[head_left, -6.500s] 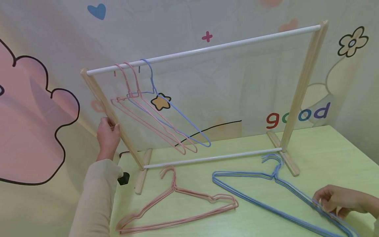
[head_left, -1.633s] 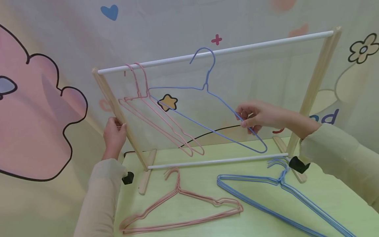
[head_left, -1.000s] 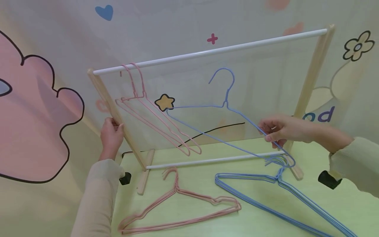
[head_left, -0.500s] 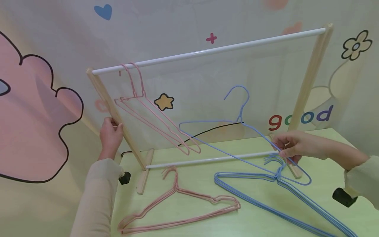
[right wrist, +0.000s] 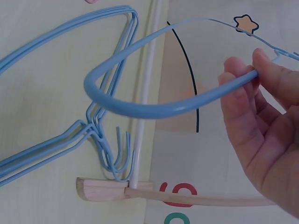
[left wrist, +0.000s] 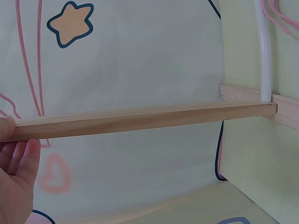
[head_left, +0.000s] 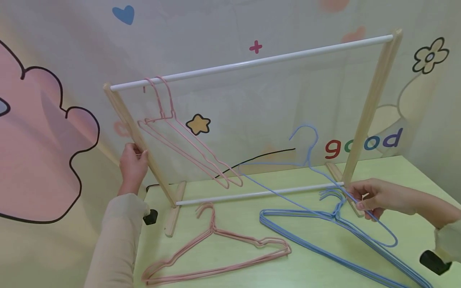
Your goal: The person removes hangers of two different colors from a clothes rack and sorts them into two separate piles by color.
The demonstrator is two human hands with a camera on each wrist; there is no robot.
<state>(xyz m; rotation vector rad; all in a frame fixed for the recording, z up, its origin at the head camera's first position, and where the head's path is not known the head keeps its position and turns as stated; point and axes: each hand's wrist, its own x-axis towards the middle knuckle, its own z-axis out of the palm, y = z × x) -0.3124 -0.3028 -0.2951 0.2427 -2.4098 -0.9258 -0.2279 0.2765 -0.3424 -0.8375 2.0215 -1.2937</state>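
Note:
My right hand (head_left: 387,198) pinches one arm of a blue wire hanger (head_left: 275,191), whose hook points up below the rack's top rail. In the head view this hanger overlaps a stack of blue hangers (head_left: 299,241) lying on the table. The right wrist view shows thumb and fingers around the hanger's wire (right wrist: 205,100). My left hand (head_left: 133,166) grips the left wooden post (head_left: 153,162) of the clothes rack; the left wrist view shows fingers under that post (left wrist: 140,122). Two pink hangers (head_left: 196,148) hang near the left end of the white top rail (head_left: 252,63).
Several pink hangers (head_left: 216,270) lie stacked on the light green table (head_left: 230,248), in front of the white lower rail (head_left: 252,195). The right post (head_left: 371,108) stands on a wooden foot (head_left: 335,172). A printed cloth (head_left: 306,96) hangs behind the rack.
The right hand took the blue hanger from beside the pink ones on the top rail. It has since lowered it rightward toward the blue stack. The left hand keeps its grip on the post.

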